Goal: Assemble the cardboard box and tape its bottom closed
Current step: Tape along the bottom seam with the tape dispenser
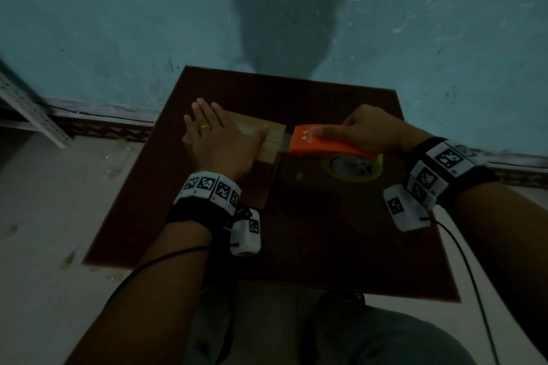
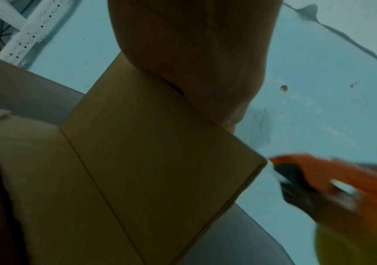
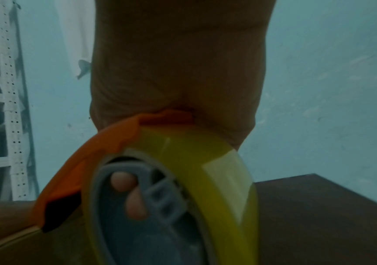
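The left hand (image 1: 218,139) lies flat on top of the cardboard box (image 1: 268,142), fingers straight and spread, palm pressing the closed flaps down; a yellow ring (image 1: 205,127) sits on one finger. The right hand (image 1: 370,130) grips the orange tape dispenser (image 1: 323,142) from above — fingers curled over its housing, with two fingertips (image 3: 124,182) visible through the grey hub of the roll in the right wrist view. The dispenser's front edge sits just beside the right end of the box, level with the top face; a short strip of tape (image 1: 287,142) spans between the two. The yellow tape roll (image 1: 353,167) hangs in the dispenser below the hand.

The box stands on the dark brown surface (image 1: 326,246), toward its far left part. In the left wrist view, the near side panel of the box (image 2: 160,161) shows a vertical fold line, and the heel of the left hand rests on the upper edge.

Beyond the surface — a teal wall (image 1: 118,24) and a white perforated shelf upright (image 1: 32,109) at the far left. Both wrists carry marker-tagged bands (image 1: 207,187).
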### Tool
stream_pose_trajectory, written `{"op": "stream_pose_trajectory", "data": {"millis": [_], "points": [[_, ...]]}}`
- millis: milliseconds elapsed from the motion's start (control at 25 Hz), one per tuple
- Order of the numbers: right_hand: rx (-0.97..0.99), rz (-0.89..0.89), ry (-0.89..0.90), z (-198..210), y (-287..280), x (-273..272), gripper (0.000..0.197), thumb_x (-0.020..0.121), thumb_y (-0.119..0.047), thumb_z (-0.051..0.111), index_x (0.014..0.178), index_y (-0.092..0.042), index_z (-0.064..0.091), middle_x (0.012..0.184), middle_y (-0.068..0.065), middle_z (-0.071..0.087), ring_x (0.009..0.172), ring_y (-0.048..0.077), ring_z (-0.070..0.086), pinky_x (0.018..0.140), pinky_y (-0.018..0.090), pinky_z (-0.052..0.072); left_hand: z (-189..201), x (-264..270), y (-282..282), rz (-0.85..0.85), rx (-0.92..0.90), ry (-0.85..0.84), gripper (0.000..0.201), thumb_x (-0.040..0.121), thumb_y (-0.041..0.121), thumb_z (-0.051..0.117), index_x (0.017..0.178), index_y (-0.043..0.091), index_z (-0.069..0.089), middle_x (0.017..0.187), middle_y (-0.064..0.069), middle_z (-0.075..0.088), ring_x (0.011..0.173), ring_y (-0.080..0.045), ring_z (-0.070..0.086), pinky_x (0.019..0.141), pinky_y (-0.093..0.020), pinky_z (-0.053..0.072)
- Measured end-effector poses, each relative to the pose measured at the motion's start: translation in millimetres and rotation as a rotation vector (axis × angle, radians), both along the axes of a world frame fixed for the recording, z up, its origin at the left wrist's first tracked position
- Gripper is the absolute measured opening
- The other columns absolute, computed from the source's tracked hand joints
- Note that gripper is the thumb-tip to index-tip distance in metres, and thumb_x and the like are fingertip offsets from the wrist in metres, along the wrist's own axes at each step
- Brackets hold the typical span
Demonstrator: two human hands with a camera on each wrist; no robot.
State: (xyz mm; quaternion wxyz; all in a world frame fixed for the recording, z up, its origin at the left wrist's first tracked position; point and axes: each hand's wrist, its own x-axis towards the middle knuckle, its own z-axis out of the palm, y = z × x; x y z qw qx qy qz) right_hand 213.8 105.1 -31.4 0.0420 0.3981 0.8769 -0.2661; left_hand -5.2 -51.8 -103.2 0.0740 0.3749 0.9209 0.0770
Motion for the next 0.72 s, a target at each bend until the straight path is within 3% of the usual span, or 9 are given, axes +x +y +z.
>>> {"op": "stream_pose_trajectory", "data": {"millis": [200,360,520,720], "points": [[-0.002,-0.062,-0.031,-1.7,-0.8,25.8,0.090,0.067,-0.090,0.052,0.084,-0.007,0.081,0.077,0.012,0.077,0.069,0.023,0.074,0.064,0.030,0.056,2.0,0.3,-1.4,-0.008,0.009,-0.003,0.130,0.082,0.096,0.014,0.167,-0.001,-0.003,0.175,-0.026,-0.009,0.163,-0.036,-0.013,0.131,-0.054,-0.009],[0.068,-0.046,-0.095,-20.3,-7.3,10.6,0.083,0.081,-0.087,0.057,0.077,-0.007,0.077,0.074,0.011,0.074,0.069,0.027,0.073,0.071,0.040,0.061,1.6,-0.1,-1.6,0.002,0.022,-0.008,0.141,0.074,0.102,0.015,0.167,-0.001,-0.002,0.175,-0.026,-0.008,0.163,-0.036,-0.013,0.130,-0.055,-0.008],[0.074,-0.060,-0.115,-31.3,-15.4,-12.9,0.071,0.085,-0.083,0.062,0.070,-0.014,0.066,0.070,0.006,0.066,0.065,0.021,0.066,0.067,0.037,0.052,2.9,1.2,-3.4,-0.008,0.015,-0.025,0.163,0.053,0.114,0.013,0.167,-0.002,-0.003,0.175,-0.027,-0.008,0.163,-0.037,-0.014,0.130,-0.055,-0.010],[0.110,-0.081,-0.168,-26.6,-17.2,-38.1,0.066,0.081,-0.083,0.067,0.077,-0.017,0.062,0.080,0.005,0.066,0.074,0.022,0.066,0.070,0.037,0.050,5.9,2.5,-1.6,-0.007,-0.001,-0.030,0.167,0.048,0.116,0.012,0.167,-0.001,-0.004,0.175,-0.026,-0.010,0.163,-0.037,-0.015,0.130,-0.057,-0.009]]}}
